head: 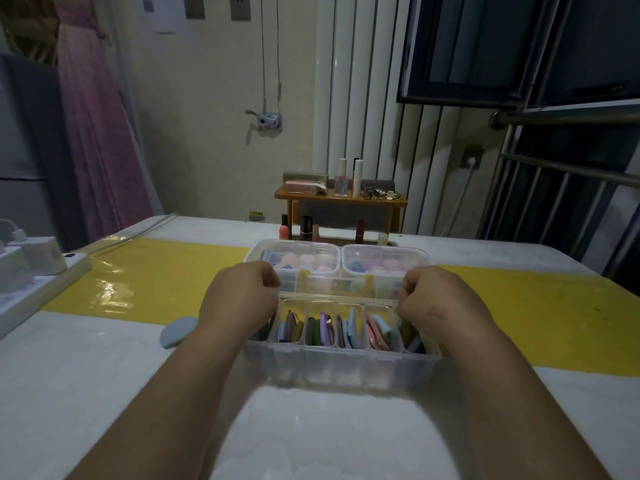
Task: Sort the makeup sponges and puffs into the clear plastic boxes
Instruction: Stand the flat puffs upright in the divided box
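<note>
On the white counter [104, 375], the clear compartmented plastic box [329, 368] at centre frame is gripped at its far rim by the left hand [242, 299] and right hand [440, 299]; a grey-blue round puff [178, 332] lying left of it should be boxed next.

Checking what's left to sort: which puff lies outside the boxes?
The blue-grey puff lying flat on the table, left of the near divided box; the others stand inside its compartments.

The dim room has a cream wall [194, 133] with a white ribbed panel [349, 98], perhaps a radiator, beside a dark-framed window [485, 46]. A long pink fabric [97, 133] hangs at left. A small orange wooden shelf [341, 199] carrying bottles stands behind the yellow-banded white table [104, 375].
</note>
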